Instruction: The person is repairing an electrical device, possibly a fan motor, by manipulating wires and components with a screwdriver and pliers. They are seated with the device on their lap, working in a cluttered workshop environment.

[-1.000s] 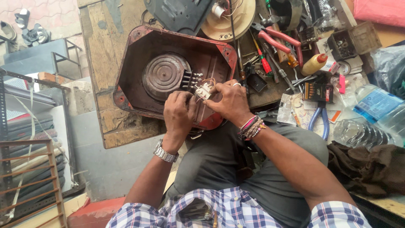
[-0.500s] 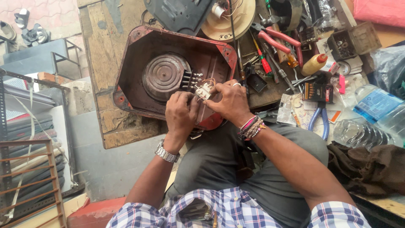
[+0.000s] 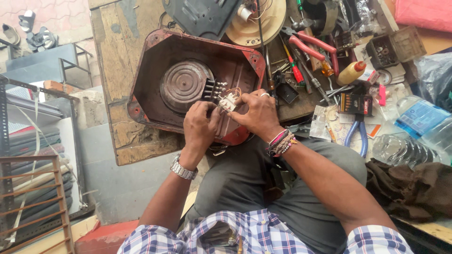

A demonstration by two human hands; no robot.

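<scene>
A red, eight-sided metal appliance casing (image 3: 155,56) lies open side up on a worn wooden board, with a round ribbed heating plate (image 3: 181,87) inside. Both hands meet over its near right part. My left hand (image 3: 200,127) and my right hand (image 3: 256,113) pinch a small white switch block (image 3: 229,102) with thin wires and metal terminals (image 3: 213,89) running into the casing. A metal watch sits on the left wrist, several bands on the right.
Tools crowd the bench to the right: red-handled pliers (image 3: 313,44), blue-handled pliers (image 3: 355,136), screwdrivers, a small yellow bottle (image 3: 351,73). A round cream disc with wiring (image 3: 256,19) and a dark panel lie behind the casing. Plastic bottles (image 3: 414,136) and dark cloth sit at right.
The hands have barely shifted; the fingers keep working at the small switch block over the casing. Nothing else has moved.
</scene>
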